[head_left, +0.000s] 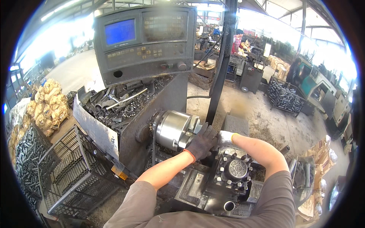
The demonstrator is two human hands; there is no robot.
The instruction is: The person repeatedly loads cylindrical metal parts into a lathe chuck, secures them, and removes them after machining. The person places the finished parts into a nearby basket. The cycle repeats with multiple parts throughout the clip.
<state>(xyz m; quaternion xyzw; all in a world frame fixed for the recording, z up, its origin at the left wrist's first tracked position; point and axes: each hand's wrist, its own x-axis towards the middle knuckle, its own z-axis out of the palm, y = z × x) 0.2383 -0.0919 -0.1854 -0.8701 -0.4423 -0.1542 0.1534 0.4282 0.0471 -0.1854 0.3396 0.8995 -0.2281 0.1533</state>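
My left hand [203,143], in a dark glove with an orange cuff, is at the front of a shiny round lathe chuck [172,129]. Its visible fingers stretch upward, somewhat apart, beside the chuck jaws [192,128]. Whatever lies under the palm is hidden. Close by on the right is my right hand [226,138], in a white glove with a yellow cuff. Its fingers are out of sight behind the left hand, so its grip does not show. Below both hands stands a square tool post [234,169] with several bolts around a round cap.
A control panel [146,41] with a blue screen rises behind the chuck. Metal chips and a T-handled wrench [125,99] lie on the headstock. A mesh crate [72,171] stands left, near wrapped bundles [47,106]. Further right are a bin of metal parts [285,95] and other machines.
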